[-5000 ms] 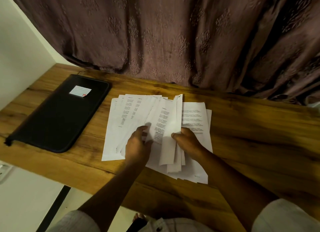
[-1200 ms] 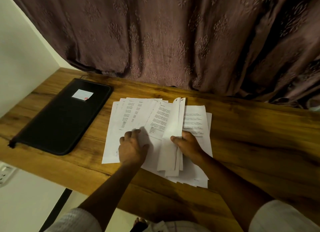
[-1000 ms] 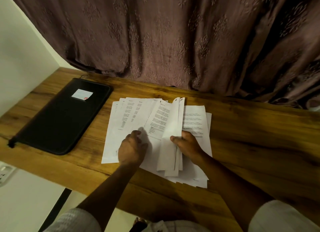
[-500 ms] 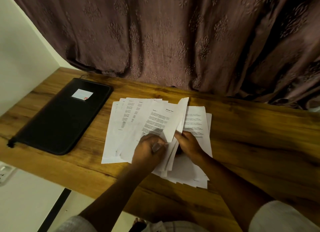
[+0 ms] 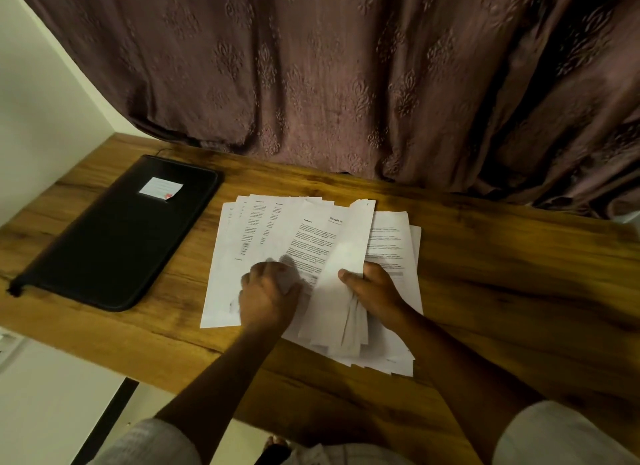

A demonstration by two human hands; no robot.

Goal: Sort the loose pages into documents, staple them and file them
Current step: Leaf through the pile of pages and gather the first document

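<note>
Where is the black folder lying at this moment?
In the head view, the black folder lies flat on the left part of the wooden desk, left of the loose pages and not touching them, its far end near the curtain.

Loose pages [image 5: 304, 236] and a black folder [image 5: 114, 236] on the desk [image 5: 502, 274]
White printed pages overlap in a fan, and some stand lifted mid-pile. The closed folder lies flat, just to their left.
</note>
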